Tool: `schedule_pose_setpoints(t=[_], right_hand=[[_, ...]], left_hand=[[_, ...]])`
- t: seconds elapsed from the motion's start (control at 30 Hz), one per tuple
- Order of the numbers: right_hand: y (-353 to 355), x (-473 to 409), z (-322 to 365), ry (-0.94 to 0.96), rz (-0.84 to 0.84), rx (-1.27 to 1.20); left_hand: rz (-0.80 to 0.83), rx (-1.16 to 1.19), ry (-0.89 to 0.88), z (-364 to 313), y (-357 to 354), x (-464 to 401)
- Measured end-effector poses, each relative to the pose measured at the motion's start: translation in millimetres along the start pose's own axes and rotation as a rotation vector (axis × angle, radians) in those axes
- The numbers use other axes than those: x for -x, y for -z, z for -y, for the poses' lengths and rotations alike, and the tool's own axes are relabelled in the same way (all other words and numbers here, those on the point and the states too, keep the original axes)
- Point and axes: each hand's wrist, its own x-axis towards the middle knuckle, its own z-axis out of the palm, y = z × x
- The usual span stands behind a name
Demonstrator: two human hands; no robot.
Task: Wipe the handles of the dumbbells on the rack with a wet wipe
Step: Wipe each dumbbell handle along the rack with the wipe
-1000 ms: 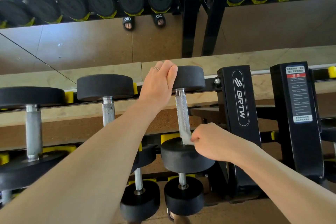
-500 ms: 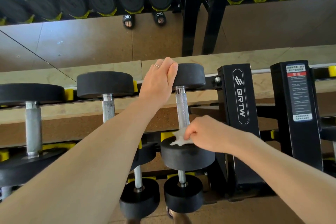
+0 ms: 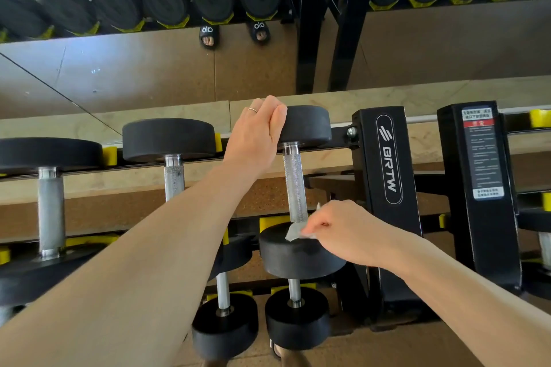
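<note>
Right hand (image 3: 343,232) is pinching a wet wipe (image 3: 293,231) at the handle (image 3: 295,188) base, rack post (image 3: 387,188) crowding its right. Left hand (image 3: 256,134) is gripping the far weight head (image 3: 307,125); open room is lying leftward toward the neighbouring dumbbell (image 3: 171,155).

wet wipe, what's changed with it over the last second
The right hand slid the wet wipe off the bottom of the handle onto the near weight, still pinching it. The left hand stayed gripping the far weight.
</note>
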Motion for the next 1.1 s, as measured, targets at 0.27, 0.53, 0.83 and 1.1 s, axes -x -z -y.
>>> schedule_pose_setpoints(t=[0.27,0.53,0.83,1.1], right_hand=[[-8.1,-29.2,6.9,0.163,-0.058,-0.097],[24.9,-16.6,-34.0,-0.015,-0.031,0.266],[-15.8,-23.4,6.6,-0.141,-0.058,0.183],[-22.0,-13.3,15.8,0.184,0.039,0.127]], left_hand=[[-0.004,0.005,-0.014,-0.3,1.9,0.2],[0.002,0.009,-0.006,3.3,-3.0,-1.0],[0.003,0.002,0.021,2.6,-2.5,0.0],[-0.001,0.001,0.026,-0.1,-0.9,0.6]])
